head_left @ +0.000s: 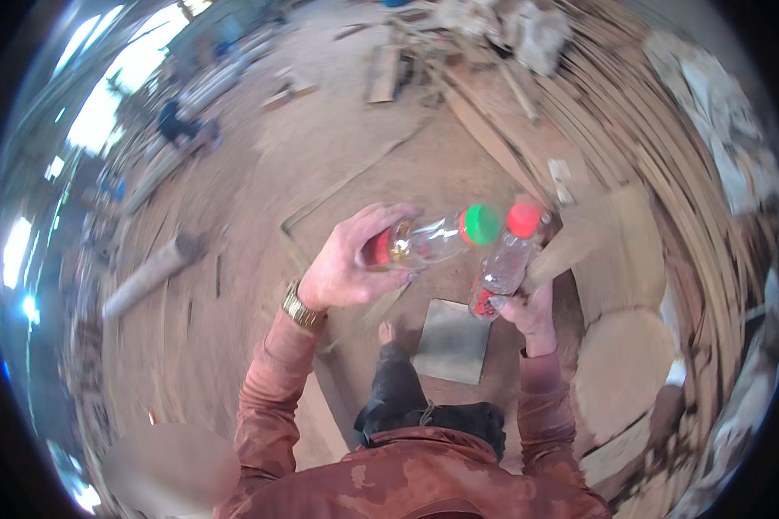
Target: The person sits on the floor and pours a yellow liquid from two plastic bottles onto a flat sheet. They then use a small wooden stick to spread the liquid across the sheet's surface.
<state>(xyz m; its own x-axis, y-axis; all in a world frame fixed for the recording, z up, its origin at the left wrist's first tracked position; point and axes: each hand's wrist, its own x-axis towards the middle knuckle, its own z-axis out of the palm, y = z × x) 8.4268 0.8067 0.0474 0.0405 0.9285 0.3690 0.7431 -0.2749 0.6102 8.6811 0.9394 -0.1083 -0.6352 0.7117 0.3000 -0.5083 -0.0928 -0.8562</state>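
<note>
Above a sandy dirt floor (337, 147), both hands raised at chest height, each wrapped around a clear plastic bottle. Left hand (348, 264), gold wristwatch (301, 306) at the wrist, closed around the base end of the green-capped bottle (433, 238); bottle held nearly level, cap pointing right, a little amber liquid visible near the grip. Right hand (530, 311) closed around the lower end of the red-capped bottle (504, 264); bottle tilted, cap uppermost, red label band just above the fingers. Green cap (481, 224) and red cap (524, 220) just beside each other, contact not determinable. Below the bottles, flat grey slab (452, 341) on the floor, beside a bare foot (387, 331). Grey pipe (151, 273) lying toward the floor's left edge. Stacked bent timber strips (614, 147) along the right edge. Rust-coloured sleeves on both forearms.
</note>
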